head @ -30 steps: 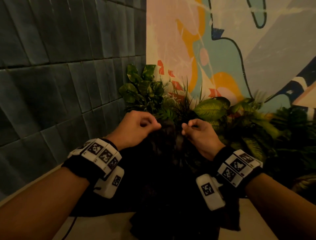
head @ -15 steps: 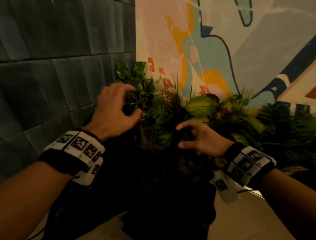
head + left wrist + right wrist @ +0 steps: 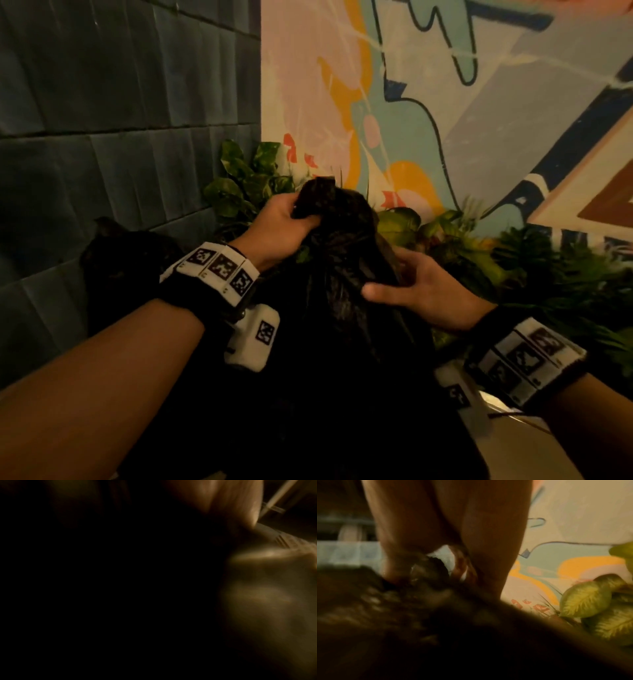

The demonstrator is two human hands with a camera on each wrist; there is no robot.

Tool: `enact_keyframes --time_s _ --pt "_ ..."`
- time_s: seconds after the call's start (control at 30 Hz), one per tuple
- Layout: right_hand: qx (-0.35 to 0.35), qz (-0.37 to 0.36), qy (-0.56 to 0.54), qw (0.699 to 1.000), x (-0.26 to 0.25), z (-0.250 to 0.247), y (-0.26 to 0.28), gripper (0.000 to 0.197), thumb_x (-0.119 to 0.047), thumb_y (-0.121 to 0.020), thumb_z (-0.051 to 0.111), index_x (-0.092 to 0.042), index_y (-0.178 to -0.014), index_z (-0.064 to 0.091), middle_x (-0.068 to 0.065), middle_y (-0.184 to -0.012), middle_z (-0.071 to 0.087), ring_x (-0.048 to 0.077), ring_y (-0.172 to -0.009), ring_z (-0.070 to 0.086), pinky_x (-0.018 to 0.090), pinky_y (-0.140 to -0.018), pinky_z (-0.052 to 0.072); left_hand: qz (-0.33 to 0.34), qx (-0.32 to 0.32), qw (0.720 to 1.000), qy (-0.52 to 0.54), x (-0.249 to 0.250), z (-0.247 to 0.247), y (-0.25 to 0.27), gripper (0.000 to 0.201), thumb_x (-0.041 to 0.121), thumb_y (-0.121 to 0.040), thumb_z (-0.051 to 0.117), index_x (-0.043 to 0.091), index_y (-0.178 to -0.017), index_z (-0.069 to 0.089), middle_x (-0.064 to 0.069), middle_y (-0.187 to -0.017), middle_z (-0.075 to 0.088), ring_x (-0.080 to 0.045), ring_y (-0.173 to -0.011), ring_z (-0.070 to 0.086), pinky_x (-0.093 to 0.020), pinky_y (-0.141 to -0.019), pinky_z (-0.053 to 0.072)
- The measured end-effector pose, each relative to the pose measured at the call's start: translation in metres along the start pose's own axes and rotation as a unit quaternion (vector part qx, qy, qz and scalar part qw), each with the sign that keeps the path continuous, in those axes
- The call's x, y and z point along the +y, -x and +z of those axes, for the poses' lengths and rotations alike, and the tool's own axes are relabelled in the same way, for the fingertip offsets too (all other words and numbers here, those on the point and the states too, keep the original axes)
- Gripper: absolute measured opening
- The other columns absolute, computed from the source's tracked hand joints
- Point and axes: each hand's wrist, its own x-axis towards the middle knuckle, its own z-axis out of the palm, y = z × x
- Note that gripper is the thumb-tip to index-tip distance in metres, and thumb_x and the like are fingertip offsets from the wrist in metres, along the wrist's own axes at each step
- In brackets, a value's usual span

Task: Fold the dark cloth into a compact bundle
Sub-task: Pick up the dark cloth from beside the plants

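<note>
Cloth [image 3: 342,308] bunches up through my left hand [image 3: 277,228], fingers curled tight round its top; my right hand [image 3: 421,291] pinches a fold lower, beside it.

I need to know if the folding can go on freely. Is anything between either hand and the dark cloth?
Nothing visible. The left hand already grips the gathered top of the dark cloth, and the right hand holds its side lower down. The plants stand behind the cloth, not between.

Dim, warm light throughout; both wrist views are blurred, the left nearly black.
</note>
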Motion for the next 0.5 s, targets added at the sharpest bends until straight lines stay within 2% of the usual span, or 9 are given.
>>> enact_keyframes --time_s 0.03,0.1,0.17,0.23,0.27,0.3,0.37,0.43,0.5 --pt "0.008 0.001 0.029 1.000 -0.001 -0.001 0.004 0.039 -0.026 -0.070 0.080 -0.020 -0.107 0.067 -0.009 -0.101 0.075 0.006 -0.097 0.069 0.022 -0.081 0.054 -0.015 0.011 0.999 0.047 0.001 0.008 -0.003 0.019 -0.002 -0.090 0.056 0.013 -0.097 0.066 0.004 -0.089 0.068 0.001 -0.076 0.067 -0.017 -0.074 0.055" --pt "0.063 -0.003 0.035 0.997 -0.003 -0.003 0.010 0.013 -0.019 -0.082 0.070 -0.014 -0.094 0.072 -0.008 -0.088 0.077 0.007 -0.084 0.072 0.022 -0.072 0.055 -0.057 0.037 0.990 0.124 0.001 0.027 -0.007 0.027 0.009 -0.090 0.060 0.014 -0.116 0.057 -0.007 -0.104 0.067 -0.015 -0.092 0.067 -0.032 -0.086 0.056" --pt "0.148 -0.003 0.037 0.988 -0.004 -0.008 0.011 0.025 -0.028 -0.086 0.065 -0.007 -0.096 0.073 0.002 -0.094 0.077 0.015 -0.088 0.072 0.037 -0.080 0.058 -0.100 0.096 0.985 0.106 0.000 0.046 -0.006 0.037 0.039 -0.079 0.071 0.032 -0.107 0.048 -0.005 -0.113 0.063 -0.023 -0.100 0.065 -0.046 -0.091 0.054" --pt "0.203 0.012 0.050 0.978 -0.006 -0.015 0.010 0.045 -0.039 -0.085 0.062 0.004 -0.099 0.069 0.016 -0.101 0.073 0.028 -0.093 0.070 0.051 -0.088 0.054 -0.096 0.137 0.986 -0.002 0.001 0.060 0.001 0.046 0.069 -0.061 0.067 0.039 -0.089 0.044 0.002 -0.103 0.062 -0.020 -0.091 0.066 -0.043 -0.082 0.055" --pt "0.205 0.022 0.041 0.978 -0.008 -0.015 0.009 0.051 -0.041 -0.084 0.062 0.007 -0.099 0.066 0.021 -0.103 0.072 0.031 -0.092 0.070 0.054 -0.089 0.052 -0.094 0.113 0.988 -0.045 0.004 0.067 0.006 0.050 0.075 -0.058 0.063 0.036 -0.087 0.048 0.004 -0.098 0.062 -0.017 -0.086 0.066 -0.038 -0.078 0.054" --pt "0.193 0.031 0.021 0.981 -0.008 -0.016 0.009 0.050 -0.041 -0.083 0.065 0.008 -0.097 0.066 0.022 -0.101 0.072 0.029 -0.087 0.071 0.052 -0.089 0.053 -0.108 0.051 0.991 -0.062 0.007 0.072 0.012 0.054 0.078 -0.058 0.061 0.033 -0.088 0.056 0.005 -0.095 0.064 -0.014 -0.085 0.065 -0.034 -0.076 0.053" --pt "0.137 0.065 -0.117 0.982 -0.008 -0.013 0.008 0.039 -0.030 -0.080 0.070 0.006 -0.095 0.065 0.020 -0.094 0.071 0.022 -0.078 0.071 0.037 -0.076 0.059 -0.120 -0.059 0.990 -0.037 0.009 0.078 0.019 0.047 0.069 -0.064 0.068 0.028 -0.088 0.069 0.007 -0.089 0.070 -0.011 -0.083 0.067 -0.031 -0.074 0.054" --pt "0.067 0.103 -0.240 0.963 -0.011 -0.006 0.010 0.025 -0.012 -0.093 0.052 0.008 -0.105 0.062 0.019 -0.098 0.070 0.024 -0.080 0.072 0.029 -0.064 0.058 -0.091 -0.034 0.995 -0.023 0.006 0.073 0.019 0.019 0.043 -0.076 0.073 0.024 -0.079 0.075 0.005 -0.077 0.073 -0.011 -0.074 0.069 -0.028 -0.066 0.054" --pt "0.042 0.102 -0.284 0.953 -0.008 -0.001 0.008 0.026 -0.006 -0.097 0.041 0.006 -0.109 0.062 0.016 -0.098 0.072 0.024 -0.082 0.072 0.027 -0.062 0.058 -0.102 0.009 0.994 -0.026 -0.001 0.059 0.014 0.015 0.029 -0.084 0.069 0.017 -0.077 0.077 -0.001 -0.075 0.074 -0.013 -0.069 0.069 -0.029 -0.065 0.053"
